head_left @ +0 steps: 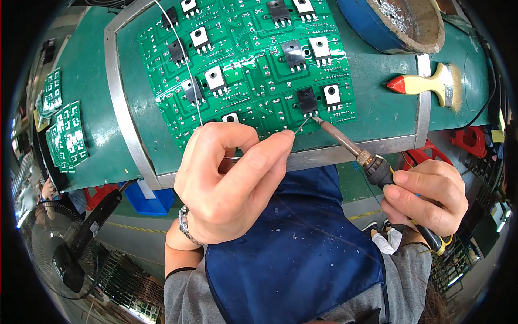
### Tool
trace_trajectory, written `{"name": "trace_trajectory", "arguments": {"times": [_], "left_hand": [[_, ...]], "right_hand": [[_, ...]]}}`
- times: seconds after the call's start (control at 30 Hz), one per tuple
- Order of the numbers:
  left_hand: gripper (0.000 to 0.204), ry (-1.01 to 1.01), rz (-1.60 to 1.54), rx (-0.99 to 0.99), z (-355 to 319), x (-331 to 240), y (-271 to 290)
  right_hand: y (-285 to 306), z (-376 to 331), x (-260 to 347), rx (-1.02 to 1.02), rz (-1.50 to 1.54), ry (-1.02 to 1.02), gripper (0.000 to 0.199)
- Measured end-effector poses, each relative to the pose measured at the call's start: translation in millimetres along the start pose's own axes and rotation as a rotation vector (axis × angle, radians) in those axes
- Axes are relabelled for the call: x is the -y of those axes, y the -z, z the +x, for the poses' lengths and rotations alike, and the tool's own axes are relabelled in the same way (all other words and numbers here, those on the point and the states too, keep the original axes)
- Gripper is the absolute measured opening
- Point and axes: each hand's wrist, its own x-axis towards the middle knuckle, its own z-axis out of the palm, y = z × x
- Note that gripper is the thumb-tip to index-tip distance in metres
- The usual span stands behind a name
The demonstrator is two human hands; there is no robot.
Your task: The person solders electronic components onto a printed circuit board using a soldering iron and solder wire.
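A green circuit board panel (pixel 259 92) lies in front of me, carrying several black and silver three-legged transistors. My right hand (pixel 426 197) grips a soldering iron (pixel 345 141) by its dark handle. The iron's tip meets the legs of a black transistor (pixel 307 101) near the panel's front edge. Pinched between the thumb and fingers of my left hand (pixel 232 173) is a thin solder wire (pixel 302 125), its end at the same legs. The rest of the wire runs up from that hand across the panel's left part.
A metal frame (pixel 121 97) edges the work surface. On the right lie a brush (pixel 426 86) with a red-tipped handle and a blue-sided bowl (pixel 372 27) holding silvery scraps. Smaller green boards (pixel 67 135) are stacked at left, above a fan (pixel 59 254). Red stools (pixel 429 154) stand below the table.
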Motion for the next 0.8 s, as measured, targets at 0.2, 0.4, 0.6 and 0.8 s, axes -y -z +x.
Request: {"name": "trace_trajectory", "arguments": {"times": [0.2, 0.4, 0.6, 0.8], "left_hand": [[0.036, -0.014, 0.042, 0.007, 2, -1, -2], [0.034, -0.023, 0.058, -0.002, 5, -2, -4], [0.031, 0.111, 0.112, 0.080, 3, -16, 4], [0.032, -0.020, 0.063, -0.009, 7, -3, -5]], "right_hand": [[0, 0, -5, 0.003, 0.022, 0.019, 0.025], [6, 1, -3, 0.051, 0.030, -0.044, 0.026], [5, 0, -8, 0.063, 0.032, 0.011, 0.026], [7, 0, -6, 0.064, 0.033, -0.009, 0.026]]}}
